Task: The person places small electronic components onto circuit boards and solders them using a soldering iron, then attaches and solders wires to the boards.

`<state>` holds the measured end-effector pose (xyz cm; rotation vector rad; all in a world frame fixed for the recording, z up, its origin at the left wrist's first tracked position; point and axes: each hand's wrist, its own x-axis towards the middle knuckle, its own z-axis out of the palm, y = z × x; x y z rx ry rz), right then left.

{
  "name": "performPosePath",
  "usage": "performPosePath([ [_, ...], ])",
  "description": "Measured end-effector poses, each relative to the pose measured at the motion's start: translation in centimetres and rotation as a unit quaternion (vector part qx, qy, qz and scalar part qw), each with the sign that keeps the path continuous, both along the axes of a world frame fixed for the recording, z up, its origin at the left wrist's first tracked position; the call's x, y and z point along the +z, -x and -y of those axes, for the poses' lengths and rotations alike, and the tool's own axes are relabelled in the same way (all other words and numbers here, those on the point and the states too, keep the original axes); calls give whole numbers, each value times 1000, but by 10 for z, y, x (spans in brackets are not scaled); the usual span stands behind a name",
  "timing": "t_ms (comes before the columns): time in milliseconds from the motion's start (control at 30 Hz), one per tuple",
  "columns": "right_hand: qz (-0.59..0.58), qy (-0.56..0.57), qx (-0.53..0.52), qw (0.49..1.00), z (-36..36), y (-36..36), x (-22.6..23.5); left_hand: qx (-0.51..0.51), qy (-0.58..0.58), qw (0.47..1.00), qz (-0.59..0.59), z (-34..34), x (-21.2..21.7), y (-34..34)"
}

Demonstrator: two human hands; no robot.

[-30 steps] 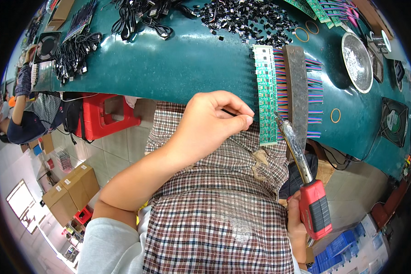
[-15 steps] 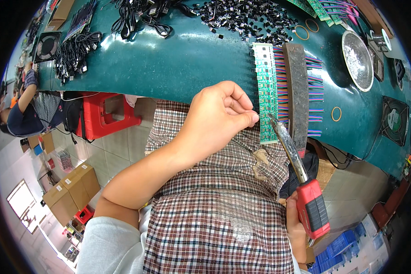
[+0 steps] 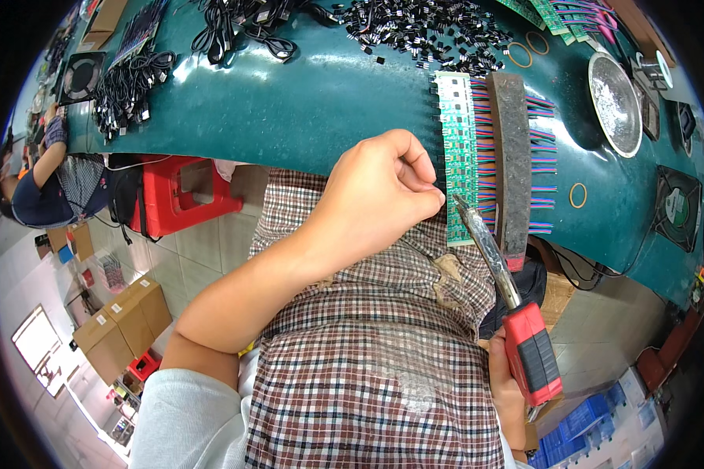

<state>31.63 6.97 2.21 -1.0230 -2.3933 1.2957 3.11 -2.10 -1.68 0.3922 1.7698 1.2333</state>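
Left hand (image 3: 383, 187): thumb and fingers pressed together just at green board's (image 3: 460, 141) left edge; anything pinched too hidden to tell. Right hand (image 3: 505, 375): fingers wrapped round handle of soldering iron (image 3: 485, 248), well back from metal shaft, likely against heat; tip angled over board's near half, contact unclear. Board at near edge of desk (image 3: 289, 117), presumably for easy reach. Dark bar (image 3: 512, 156) across coloured wires (image 3: 541, 166), right of board, probably weighing them down.

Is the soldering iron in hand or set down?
In hand: the right hand holds the soldering iron by its red-and-black handle, tip at the green circuit board. Whether it's touching, I cannot tell.
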Motion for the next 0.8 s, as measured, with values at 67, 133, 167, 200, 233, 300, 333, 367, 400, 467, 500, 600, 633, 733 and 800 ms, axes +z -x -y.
performPosePath([
  [67, -2, -8, 14, 1000, -3, 1, -2, -5, 11, 1000, -22, 0, -1, 0],
  [133, 19, -34, 48, 998, -6, 8, 1, -8, 14, 999, -30, -1, -3, -1],
  [167, 18, -33, 49, 998, -6, 7, -2, -12, 16, 999, -37, 0, -3, -1],
  [200, 20, -53, 60, 997, -6, 6, -4, -12, 15, 999, -35, -1, -4, 0],
  [233, 21, -73, 72, 995, -6, 6, -4, -14, 14, 999, -38, -1, -3, 0],
  [300, 6, -52, 63, 997, -9, 20, 4, -16, 13, 999, -41, -2, -3, 1],
  [333, -9, -31, 55, 998, -9, 25, 7, -21, 14, 999, -48, -2, -2, 2],
  [367, -9, -31, 56, 998, -8, 25, 7, -25, 16, 998, -55, -2, -2, 2],
  [400, -7, -55, 53, 997, -6, 24, 7, -25, 17, 998, -55, -2, -2, 2],
  [467, -6, -78, 50, 996, -6, 23, 5, -25, 24, 998, -49, -3, -3, 2],
  [500, -17, -79, 53, 995, -7, 23, 4, -25, 25, 998, -50, -4, -3, 2],
  [600, -29, -71, 51, 996, -6, 21, 2, -26, 23, 999, -35, -3, -1, 4],
  [633, -36, -59, 45, 997, -6, 18, 1, -28, 24, 998, -41, -3, -1, 3],
  [733, -6, -36, 61, 997, -9, 13, 2, -29, 28, 998, -48, -4, -2, 2],
  [800, -1, -43, 62, 997, -9, 14, 3, -27, 30, 998, -49, -4, -2, 1],
])
